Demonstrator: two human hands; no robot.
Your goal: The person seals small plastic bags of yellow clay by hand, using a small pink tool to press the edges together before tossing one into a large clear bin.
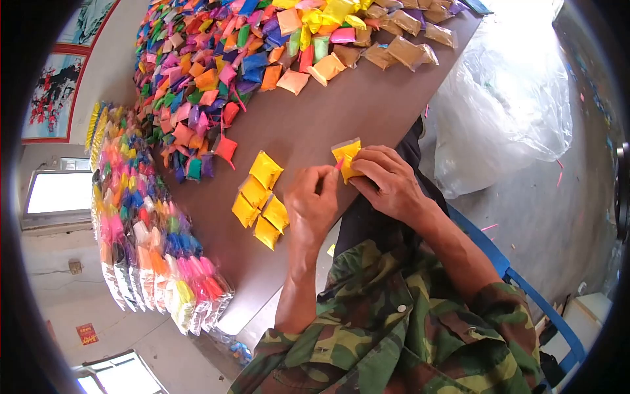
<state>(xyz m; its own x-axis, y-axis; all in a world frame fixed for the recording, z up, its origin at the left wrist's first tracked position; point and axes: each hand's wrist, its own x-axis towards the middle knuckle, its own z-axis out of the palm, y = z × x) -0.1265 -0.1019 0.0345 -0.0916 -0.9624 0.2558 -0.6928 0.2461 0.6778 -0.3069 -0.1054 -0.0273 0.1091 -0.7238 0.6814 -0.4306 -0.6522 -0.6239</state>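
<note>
Near the table's front edge, my right hand [388,178] pinches a small yellow packet [346,156] between thumb and fingers. Just left of it is my left hand [312,194], its fingers curled closed at the packet's left edge. Something small and pink shows between the left fingertips and the packet; its shape is too small to tell. To the left of my left hand, several yellow packets [265,169] lie in a group on the brown table [262,125].
A large heap of coloured packets [197,79] covers the table's far left part, with brown packets [405,52] at its right end. Bagged bundles [147,236] stand along the left. A clear plastic bag [502,105] and a blue chair frame [548,305] are at the right.
</note>
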